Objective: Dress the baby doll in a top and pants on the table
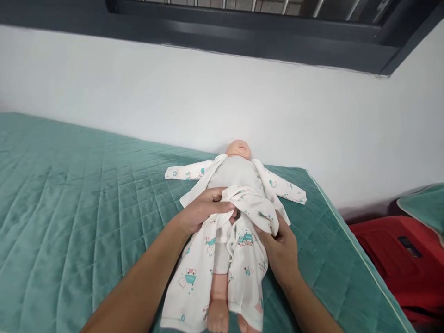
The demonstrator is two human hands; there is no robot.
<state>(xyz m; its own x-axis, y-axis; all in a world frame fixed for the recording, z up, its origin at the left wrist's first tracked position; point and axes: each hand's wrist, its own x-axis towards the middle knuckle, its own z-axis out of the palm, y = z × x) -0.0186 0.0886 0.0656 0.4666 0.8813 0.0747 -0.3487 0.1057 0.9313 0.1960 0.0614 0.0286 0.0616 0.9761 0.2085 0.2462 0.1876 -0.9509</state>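
Note:
A baby doll [239, 150] lies on its back, head toward the wall. Its white top [286, 187] with printed sleeves is spread open over a plain pale torso [236, 171]. White printed baby pants [208, 273] are on the legs, one leg showing through an open gap and both feet showing at the bottom. My left hand [204, 208] pinches the bunched waist of the pants at its left side. On the other side, my right hand [282, 247] grips the same waist, fingers partly hidden by cloth. A thin white drawstring hangs at the middle.
Quilted green bedding [86, 208] lies under the doll, its edge running down on the right. A white wall [173, 92] rises behind, below a dark window frame [243, 37]. Beyond the bed edge is a red object [391, 259] with a green cloth [425, 208] above it.

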